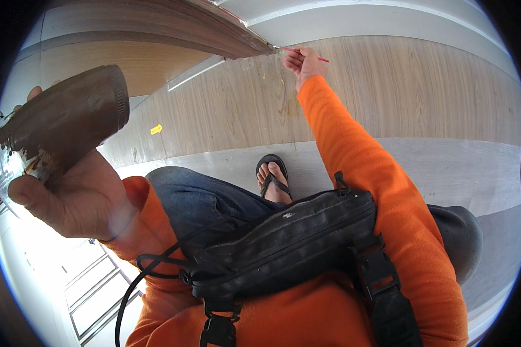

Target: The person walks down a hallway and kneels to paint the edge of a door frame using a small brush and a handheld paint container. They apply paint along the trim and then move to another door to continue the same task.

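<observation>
My left hand point(78, 199) is raised at the left, its fingers and thumb wrapped round a clear plastic bottle coated with brown paint point(69, 113). The bottle is tilted, with its ribbed end toward the middle. Far ahead, my right hand point(305, 62) pinches a thin red-handled brush point(323, 59). Its tip lies at the foot of the brown wooden door frame point(214, 29), where the frame meets the floor. Whether the tip touches the wood is too small to tell.
Wood-patterned flooring point(399, 92) runs beside a white wall base point(388, 23). A yellow arrow sticker point(156, 129) lies on the floor. My sandalled foot point(273, 176) stands below. A black waist bag point(283, 237) crosses my lap, with a black cord point(130, 295) hanging at its left.
</observation>
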